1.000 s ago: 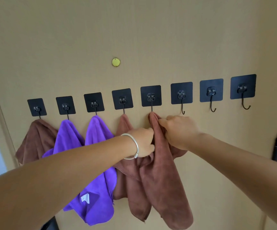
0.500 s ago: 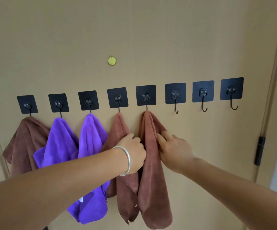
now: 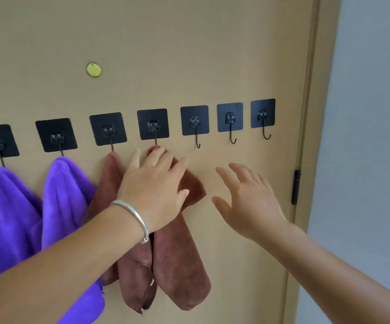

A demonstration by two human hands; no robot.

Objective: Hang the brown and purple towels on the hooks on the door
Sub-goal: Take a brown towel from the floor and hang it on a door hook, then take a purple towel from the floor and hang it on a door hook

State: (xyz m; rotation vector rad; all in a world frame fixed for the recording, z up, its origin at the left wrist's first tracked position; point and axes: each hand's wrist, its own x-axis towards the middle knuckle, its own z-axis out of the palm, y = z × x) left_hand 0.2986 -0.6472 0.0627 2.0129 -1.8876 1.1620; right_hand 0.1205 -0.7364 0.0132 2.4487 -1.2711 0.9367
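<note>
The left hand (image 3: 153, 195) rests flat, grip open, on the right-most brown towel (image 3: 180, 265). The right hand (image 3: 247, 202) hovers beside it, fingers spread, holding nothing.

Resting left hand (image 3: 153, 190) flat on brown towel (image 3: 180, 265) hanging from hook (image 3: 155, 139); holding right hand (image 3: 250, 202) spread, apart.

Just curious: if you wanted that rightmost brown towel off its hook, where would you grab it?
Probably pinch the rightmost brown towel at its bunched top just under the hook, coming from the right and lifting up; the left hand covers its left side.
</note>
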